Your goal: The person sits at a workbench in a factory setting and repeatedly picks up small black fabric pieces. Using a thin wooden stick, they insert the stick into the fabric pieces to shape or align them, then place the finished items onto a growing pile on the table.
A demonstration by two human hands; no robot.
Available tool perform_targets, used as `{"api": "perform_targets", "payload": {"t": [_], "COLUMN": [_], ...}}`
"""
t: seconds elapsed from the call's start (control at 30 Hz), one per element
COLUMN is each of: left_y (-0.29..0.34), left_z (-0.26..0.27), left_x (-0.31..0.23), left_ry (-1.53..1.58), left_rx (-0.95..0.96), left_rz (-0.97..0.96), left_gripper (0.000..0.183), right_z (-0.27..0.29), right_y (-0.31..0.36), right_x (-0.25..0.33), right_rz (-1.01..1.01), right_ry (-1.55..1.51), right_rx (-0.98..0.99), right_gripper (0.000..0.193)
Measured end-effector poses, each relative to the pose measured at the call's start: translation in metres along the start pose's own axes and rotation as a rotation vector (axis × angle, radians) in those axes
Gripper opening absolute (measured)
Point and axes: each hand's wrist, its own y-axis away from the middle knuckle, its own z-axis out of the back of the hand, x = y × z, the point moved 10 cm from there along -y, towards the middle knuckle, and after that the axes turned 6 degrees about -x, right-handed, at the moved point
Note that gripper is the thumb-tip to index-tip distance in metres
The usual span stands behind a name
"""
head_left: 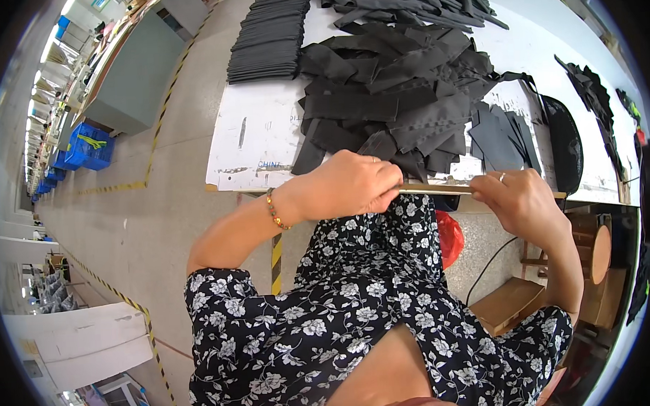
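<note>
White worktable [258, 137] bears heaped black fabric strips [393, 93], long axes mostly left-to-right; at its near side, left hand [356, 184] and right hand [518, 200] curl fingertips narrowly together, anything held indistinct.

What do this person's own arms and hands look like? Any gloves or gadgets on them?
No gloves or gadgets. The black sleeves with white flowers are short, leaving the forearms bare. The left hand wears a slim ring, with a multicoloured beaded bracelet at its wrist. The right hand wears a pale, shiny ring; its wrist is bare.
</note>
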Motion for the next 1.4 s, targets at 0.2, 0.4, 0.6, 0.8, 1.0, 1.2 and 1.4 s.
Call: {"api": "perform_targets", "payload": {"t": [0.2, 0.4, 0.6, 0.8, 1.0, 1.2, 1.4], "left_y": [0.003, 0.008, 0.027, 0.002, 0.026, 0.105, 0.107], "left_z": [0.008, 0.018, -0.036, -0.052, -0.041, 0.060, 0.083], "left_x": [-0.014, 0.019, 0.065, 0.077, 0.106, 0.155, 0.096], "left_ry": [0.012, 0.143, 1.181, 1.695, 1.869, 1.639, 0.570], "left_rx": [-0.021, -0.336, -0.719, -1.210, -1.156, -1.595, -1.424], "left_rz": [-0.063, 0.222, 0.503, 0.614, 0.620, 0.268, 0.446], "left_gripper": [0.016, 0.023, 0.074, 0.035, 0.042, 0.044, 0.019], "right_z": [0.002, -0.005, -0.028, -0.086, -0.136, -0.206, -0.171], "right_y": [0.015, 0.010, 0.002, 0.004, 0.011, 0.071, 0.051], "right_x": [-0.005, -0.022, -0.030, -0.014, 0.034, 0.067, 0.006], "right_rz": [-0.088, -0.277, -0.354, -0.450, -0.579, -0.696, -0.866], "right_ry": [-0.072, -0.107, -0.307, -0.278, -0.485, -1.357, -1.105], "right_rx": [0.025, -0.015, -0.137, -0.215, -0.376, 0.205, -0.085], "right_gripper": [0.012, 0.010, 0.009, 0.010, 0.010, 0.023, 0.028]}}
